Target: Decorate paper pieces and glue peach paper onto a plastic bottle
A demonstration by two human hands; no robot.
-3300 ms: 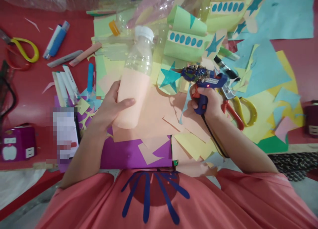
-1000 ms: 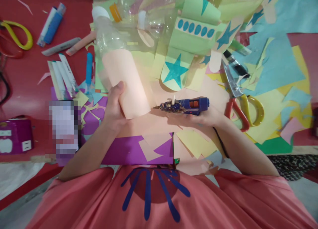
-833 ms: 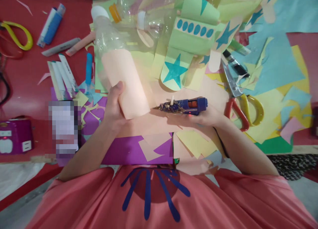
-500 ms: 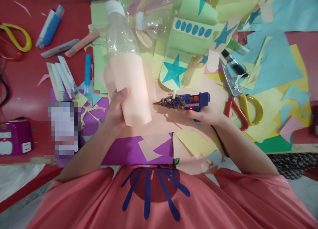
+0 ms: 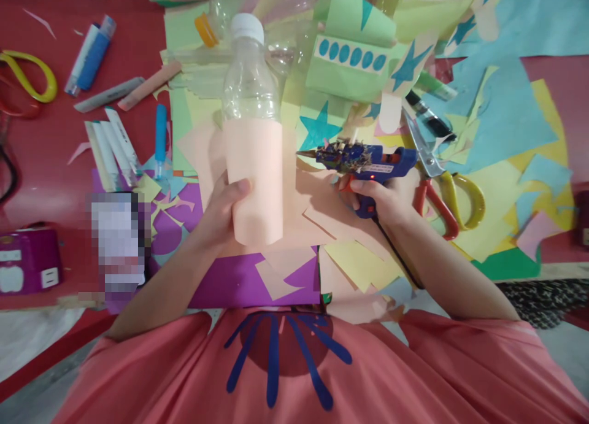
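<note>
A clear plastic bottle [image 5: 254,172] with a white cap stands out in the middle, its lower body wrapped in pale peach paper. My left hand [image 5: 224,212] grips it low on the left side, thumb across the paper. In my right hand [image 5: 380,197] is a blue hot glue gun [image 5: 354,157], its front crusted with debris and a small red light lit. The nozzle points left at the bottle, a short gap away from the paper. Fingers of my right hand are around the handle near the orange trigger. A peach sheet [image 5: 313,227] lies underneath.
Red-and-yellow scissors [image 5: 442,185] lie right of the glue gun. Green paper pieces with blue stars and dots [image 5: 352,62] sit behind. Several markers [image 5: 110,148], a phone [image 5: 117,240] and a purple box [image 5: 30,261] are at left. Paper scraps [image 5: 361,264] are scattered around.
The bottle has shifted right and turned from tilted to nearly straight. The glue gun has moved up and right, and my right hand now shows wrapped around its handle.
</note>
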